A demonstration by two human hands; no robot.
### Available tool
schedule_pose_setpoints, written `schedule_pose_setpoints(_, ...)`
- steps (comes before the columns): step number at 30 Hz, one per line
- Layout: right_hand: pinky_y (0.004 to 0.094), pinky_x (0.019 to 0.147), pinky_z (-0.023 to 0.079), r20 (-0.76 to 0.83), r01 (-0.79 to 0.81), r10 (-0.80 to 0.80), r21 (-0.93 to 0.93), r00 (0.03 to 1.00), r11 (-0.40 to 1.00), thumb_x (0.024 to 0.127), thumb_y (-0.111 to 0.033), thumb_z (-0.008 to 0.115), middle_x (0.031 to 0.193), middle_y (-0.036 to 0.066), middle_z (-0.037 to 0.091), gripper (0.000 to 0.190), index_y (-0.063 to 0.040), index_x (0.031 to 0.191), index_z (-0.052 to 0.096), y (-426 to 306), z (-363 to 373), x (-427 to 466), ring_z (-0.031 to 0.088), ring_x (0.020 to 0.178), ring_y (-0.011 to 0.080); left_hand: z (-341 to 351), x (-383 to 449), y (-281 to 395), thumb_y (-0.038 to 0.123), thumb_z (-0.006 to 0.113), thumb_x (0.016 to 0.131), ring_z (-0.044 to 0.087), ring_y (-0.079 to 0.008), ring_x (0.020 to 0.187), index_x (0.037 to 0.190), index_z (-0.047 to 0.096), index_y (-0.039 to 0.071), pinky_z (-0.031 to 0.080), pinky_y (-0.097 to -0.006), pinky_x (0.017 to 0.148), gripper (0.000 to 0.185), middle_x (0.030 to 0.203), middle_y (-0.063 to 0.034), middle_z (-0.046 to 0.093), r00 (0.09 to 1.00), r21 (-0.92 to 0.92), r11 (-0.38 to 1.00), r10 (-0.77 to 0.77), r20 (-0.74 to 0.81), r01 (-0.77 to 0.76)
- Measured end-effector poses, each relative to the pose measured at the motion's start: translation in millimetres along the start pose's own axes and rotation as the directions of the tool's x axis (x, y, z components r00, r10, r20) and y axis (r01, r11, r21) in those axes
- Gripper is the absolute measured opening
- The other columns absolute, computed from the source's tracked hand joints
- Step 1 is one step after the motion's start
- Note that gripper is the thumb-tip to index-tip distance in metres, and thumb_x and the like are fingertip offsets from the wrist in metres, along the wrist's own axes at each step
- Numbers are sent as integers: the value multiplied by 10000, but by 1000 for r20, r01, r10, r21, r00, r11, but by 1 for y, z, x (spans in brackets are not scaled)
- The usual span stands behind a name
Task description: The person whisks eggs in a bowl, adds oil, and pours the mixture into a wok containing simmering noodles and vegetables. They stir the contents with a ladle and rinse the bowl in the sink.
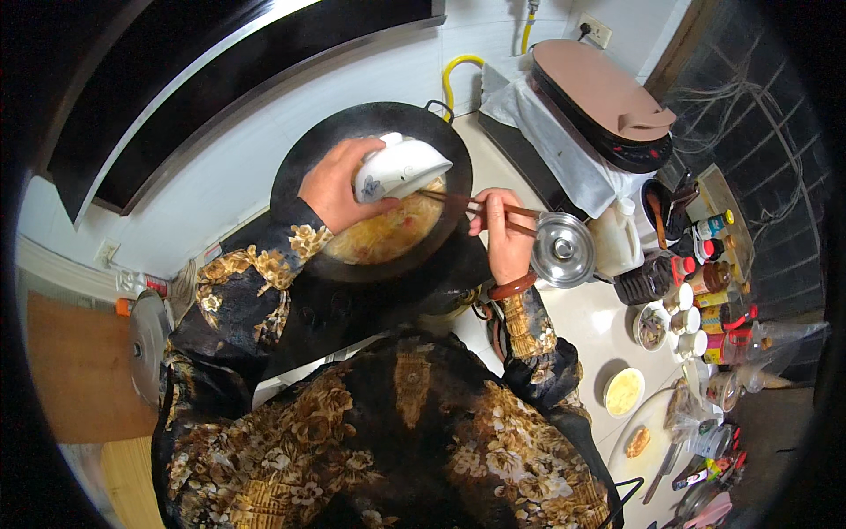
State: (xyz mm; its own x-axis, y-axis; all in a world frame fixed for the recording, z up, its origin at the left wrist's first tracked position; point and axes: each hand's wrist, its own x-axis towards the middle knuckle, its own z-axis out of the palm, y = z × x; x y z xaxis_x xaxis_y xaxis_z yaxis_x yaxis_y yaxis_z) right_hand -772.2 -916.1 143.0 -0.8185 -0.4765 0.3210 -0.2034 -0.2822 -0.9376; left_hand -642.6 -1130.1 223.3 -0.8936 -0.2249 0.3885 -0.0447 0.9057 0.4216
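Note:
In the head view my left hand (344, 182) grips a white bowl (403, 168) with a blue flower pattern. The bowl is tipped on its side over a black wok (310, 145), its rim facing down and to the right. Yellowish broth with reddish bits (390, 235) fills the bottom of the wok. Brown wooden chopsticks (515, 210) are held in my right hand (503, 228); their tips reach to the bowl's rim above the broth. The bowl's inside is hidden from me.
Right of the wok, a round steel lid (563, 250) lies near a white jug (618, 238). A pink electric griddle (595, 92) stands behind. Several sauce bottles (717, 278), a bowl of yellow food (624, 392) and a knife (661, 473) on a cutting board (638, 473) occupy the right counter.

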Motion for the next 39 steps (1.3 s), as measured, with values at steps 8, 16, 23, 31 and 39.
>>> schedule_pose_setpoints(8, 214, 502, 467, 13, -18, 18, -23, 1000, 1000, 989, -124, 478, 787, 52, 584, 211, 32, 904, 591, 4, 2, -4, 551, 552, 77, -41, -25, -71, 377, 766, 759, 650, -234, 892, 1187, 507, 54, 520, -353, 809, 595, 966, -150, 657, 898, 28, 902, -426, -114, 431)
schedule_pose_setpoints(16, 212, 509, 471, 52, -25, 27, -40, 998, 999, 991, -141, 481, 758, 42, 577, 211, 25, 919, 590, 3, 9, -2, 545, 561, 74, -44, -36, -110, 533, 718, 736, 640, -322, 877, 1165, 529, 57, 512, -403, 777, 668, 937, -210, 651, 809, 210, 782, -572, -131, 587)
schedule_pose_setpoints(23, 211, 507, 471, 52, -31, 32, -38, 998, 999, 993, -149, 480, 749, 40, 578, 216, 22, 921, 593, 3, 14, -4, 543, 559, 73, -35, -56, -115, 570, 684, 759, 625, -317, 832, 1144, 517, 64, 513, -411, 725, 657, 813, -193, 638, 825, 415, 747, -565, -15, 519)
schedule_pose_setpoints(31, 208, 498, 475, 41, -32, 32, -3, 999, 999, 989, -140, 486, 772, 51, 582, 217, 32, 914, 596, 3, 17, -5, 547, 564, 74, -20, -53, -110, 628, 633, 760, 603, -310, 927, 1174, 534, 150, 520, -454, 718, 640, 890, -153, 643, 808, 534, 663, -585, -67, 525)
schedule_pose_setpoints(39, 214, 492, 472, 37, -7, 8, -29, 999, 1000, 989, -139, 488, 781, 60, 578, 228, 42, 902, 596, 1, 16, -7, 550, 562, 81, -1, -56, -132, 719, 565, 757, 655, -301, 732, 1120, 555, 109, 535, -444, 665, 710, 786, -171, 664, 757, 447, 691, -652, 44, 568)
